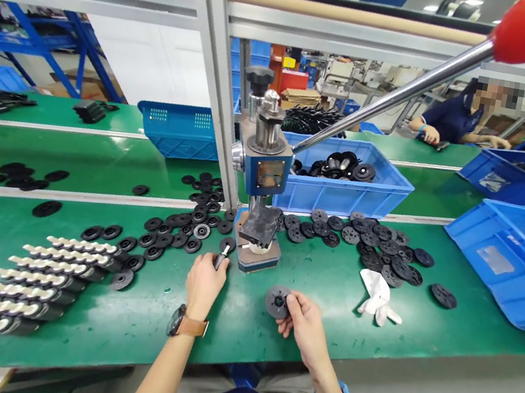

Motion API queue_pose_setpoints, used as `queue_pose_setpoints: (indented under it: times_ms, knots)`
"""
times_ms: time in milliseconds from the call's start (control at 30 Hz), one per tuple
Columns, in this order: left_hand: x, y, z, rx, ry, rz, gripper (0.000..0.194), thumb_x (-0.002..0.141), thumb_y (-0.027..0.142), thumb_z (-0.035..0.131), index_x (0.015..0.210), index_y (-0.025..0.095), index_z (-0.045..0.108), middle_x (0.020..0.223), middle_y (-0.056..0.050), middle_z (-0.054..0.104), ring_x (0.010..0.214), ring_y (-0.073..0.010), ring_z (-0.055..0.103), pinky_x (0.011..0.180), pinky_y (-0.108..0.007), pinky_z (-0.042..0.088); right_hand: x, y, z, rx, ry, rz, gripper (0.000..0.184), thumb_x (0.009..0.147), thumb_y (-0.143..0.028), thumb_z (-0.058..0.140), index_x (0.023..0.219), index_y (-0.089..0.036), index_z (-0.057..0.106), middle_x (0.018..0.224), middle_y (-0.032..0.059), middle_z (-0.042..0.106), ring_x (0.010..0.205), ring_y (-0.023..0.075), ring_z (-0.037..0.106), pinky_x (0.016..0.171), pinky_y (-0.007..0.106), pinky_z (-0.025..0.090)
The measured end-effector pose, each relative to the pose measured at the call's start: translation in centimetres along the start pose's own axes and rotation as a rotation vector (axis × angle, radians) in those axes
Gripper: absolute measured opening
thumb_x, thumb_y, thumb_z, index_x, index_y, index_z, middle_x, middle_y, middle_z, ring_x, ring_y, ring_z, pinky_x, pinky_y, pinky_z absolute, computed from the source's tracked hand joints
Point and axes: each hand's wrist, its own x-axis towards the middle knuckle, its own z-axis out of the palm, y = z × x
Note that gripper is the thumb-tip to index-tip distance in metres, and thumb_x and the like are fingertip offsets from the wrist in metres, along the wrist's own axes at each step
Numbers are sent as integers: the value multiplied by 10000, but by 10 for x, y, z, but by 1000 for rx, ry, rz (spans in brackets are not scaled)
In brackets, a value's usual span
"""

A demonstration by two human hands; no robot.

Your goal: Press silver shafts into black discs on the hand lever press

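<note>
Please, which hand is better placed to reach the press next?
Probably the left hand: it holds a white-tipped part close beside the press, while the right hand holds a disc farther away.

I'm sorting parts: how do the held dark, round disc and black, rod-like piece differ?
The dark, round, plastic-looking disc is broad; the black, rod-like piece is slim. The piece ends in white; the disc looks dark throughout. Both are held.

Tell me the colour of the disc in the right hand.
The disc is dark grey, best seen in the head view.
</note>
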Motion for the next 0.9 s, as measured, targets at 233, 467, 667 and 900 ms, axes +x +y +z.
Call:
queue_pose_setpoints:
  times_ms: [233, 467, 667, 900]
  knots:
    - [-49, 21, 0, -607, -220, 54, 408, 902, 534, 607, 1037, 169, 731, 974, -139, 743, 894, -295, 689, 794, -384, 528, -6, -4, -3, -40, 31, -95, 645, 846, -738, 642, 1115, -153, 656, 557, -10, 657, 421, 133, 588, 404, 213, 440]
    - [-94, 38, 3, -1301, -848, -132, 421, 833, 547, 784, 1004, 164, 738, 967, -94, 769, 845, -229, 703, 822, -362, 553, -9, -8, -4, -95, -31, -132, 519, 907, -679, 609, 1107, -200, 627, 558, -49, 603, 394, 101, 502, 380, 193, 366]
    - [-100, 31, 9, -1499, -902, -330, 349, 786, 408, 875, 993, 167, 733, 1018, -82, 759, 939, -224, 703, 909, -406, 579, -14, -11, -1, -274, 20, -274, 368, 1008, -534, 539, 1102, -223, 711, 787, 24, 724, 629, 164, 650, 576, 264, 505]
    - [-110, 27, 9, -1650, -1003, -465, 277, 860, 349, 817, 1084, 192, 770, 1191, -114, 764, 1090, -257, 698, 959, -472, 601, -21, -10, 15, -603, 206, -640, 309, 1063, -341, 461, 1036, -231, 748, 860, 64, 684, 847, 232, 625, 769, 361, 486]
